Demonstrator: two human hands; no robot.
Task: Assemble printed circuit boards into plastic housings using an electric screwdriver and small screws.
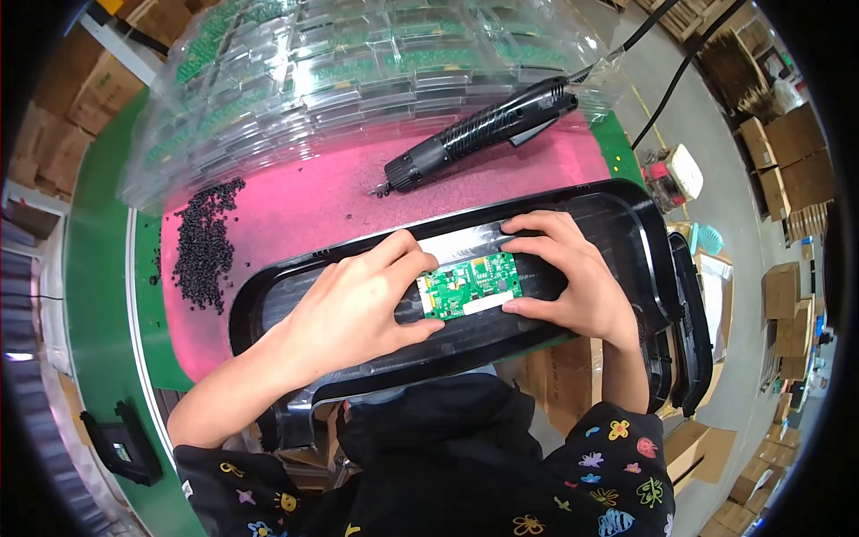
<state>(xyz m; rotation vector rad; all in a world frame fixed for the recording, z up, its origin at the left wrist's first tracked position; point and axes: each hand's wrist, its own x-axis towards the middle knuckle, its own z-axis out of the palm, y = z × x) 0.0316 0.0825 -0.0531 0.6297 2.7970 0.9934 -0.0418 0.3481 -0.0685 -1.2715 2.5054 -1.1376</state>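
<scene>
A green circuit board [472,285] with white connectors lies inside a long black plastic housing [376,353], near its middle. My left hand [367,291] grips the board's left end between thumb and fingers. At the board's right end, my right hand [573,277] has its thumb on the near corner and its fingers by the far edge. Beyond the housing a black electric screwdriver [483,130] rests on the pink mat [295,197], its tip pointing left. A heap of small black screws [204,246] is spread on the mat to the left.
Clear plastic trays [376,80] holding green boards are stacked at the back. More black housings [689,331] stand at the right. Another black part [123,443] sits on the green surface at lower left. Cardboard boxes [787,304] line the floor at the right.
</scene>
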